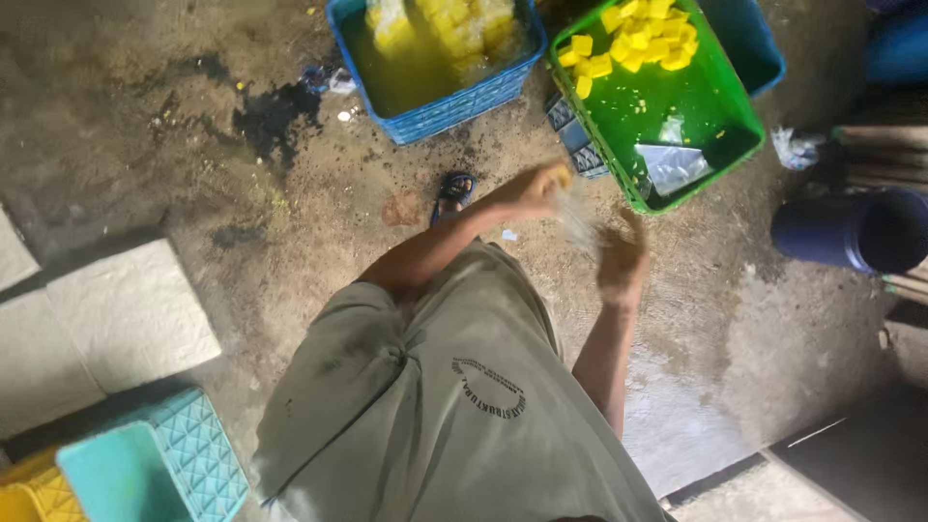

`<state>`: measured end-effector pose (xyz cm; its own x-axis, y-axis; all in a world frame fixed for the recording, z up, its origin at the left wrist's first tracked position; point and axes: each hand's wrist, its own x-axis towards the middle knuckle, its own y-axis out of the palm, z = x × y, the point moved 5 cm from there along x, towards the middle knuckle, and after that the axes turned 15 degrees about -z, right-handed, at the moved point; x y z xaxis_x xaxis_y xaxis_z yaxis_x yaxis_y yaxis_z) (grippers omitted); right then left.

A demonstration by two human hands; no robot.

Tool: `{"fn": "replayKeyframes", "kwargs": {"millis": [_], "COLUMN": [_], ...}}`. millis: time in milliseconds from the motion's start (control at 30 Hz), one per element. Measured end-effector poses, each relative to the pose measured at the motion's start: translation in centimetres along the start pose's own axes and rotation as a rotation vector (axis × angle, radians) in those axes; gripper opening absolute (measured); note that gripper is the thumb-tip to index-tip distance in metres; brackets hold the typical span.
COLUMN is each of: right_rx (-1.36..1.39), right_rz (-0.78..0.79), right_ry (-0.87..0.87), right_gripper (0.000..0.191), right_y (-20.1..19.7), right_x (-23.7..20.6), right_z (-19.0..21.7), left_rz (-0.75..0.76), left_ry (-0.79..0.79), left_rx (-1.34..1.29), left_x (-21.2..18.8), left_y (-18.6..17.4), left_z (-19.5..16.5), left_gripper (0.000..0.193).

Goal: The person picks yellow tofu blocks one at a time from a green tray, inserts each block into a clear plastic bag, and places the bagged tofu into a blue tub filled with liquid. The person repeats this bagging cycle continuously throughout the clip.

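My left hand (534,189) is closed around a yellow piece (562,177) at the mouth of a clear plastic bag (580,228), which is blurred by motion. My right hand (623,259) grips the bag from the other side, just below it. Both hands hover over the wet concrete floor next to a green crate (727,106). That crate holds a heap of yellow cubes (640,41) and some clear plastic bags (673,166). A blue crate (454,106) beyond my left hand holds yellowish liquid and more yellow chunks (454,27).
My sandalled foot (454,189) stands below the blue crate. A dark blue barrel (853,232) lies at the right. A teal crate (155,464) and a yellow crate (29,495) sit at the lower left, with pale slabs (126,309) beside them. Dark wet patches (275,114) mark the floor.
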<state>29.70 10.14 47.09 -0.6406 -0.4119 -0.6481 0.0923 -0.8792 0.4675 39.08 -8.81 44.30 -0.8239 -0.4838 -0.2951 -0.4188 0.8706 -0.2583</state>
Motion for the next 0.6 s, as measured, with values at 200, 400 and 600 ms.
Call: {"fn": "replayKeyframes", "kwargs": {"millis": [200, 400, 600], "right_rx": [-0.689, -0.762, -0.222], "right_rz": [0.277, 0.040, 0.697], "right_ry": [-0.392, -0.895, -0.074], "right_gripper": [0.047, 0.042, 0.051], "right_y": [1.3, 1.3, 3.8], "right_x": [1.8, 5.0, 2.7], "right_z": [-3.1, 1.1, -3.5], "left_rz": [-0.395, 0.056, -0.454], "left_ry": [0.419, 0.214, 0.306], "left_rx": [-0.100, -0.124, 0.055], "left_x": [-0.7, -0.4, 2.2], "left_y": [-1.2, 0.2, -0.2], "left_z": [-0.6, 0.7, 2.8], "left_gripper": [0.034, 0.051, 0.047]}}
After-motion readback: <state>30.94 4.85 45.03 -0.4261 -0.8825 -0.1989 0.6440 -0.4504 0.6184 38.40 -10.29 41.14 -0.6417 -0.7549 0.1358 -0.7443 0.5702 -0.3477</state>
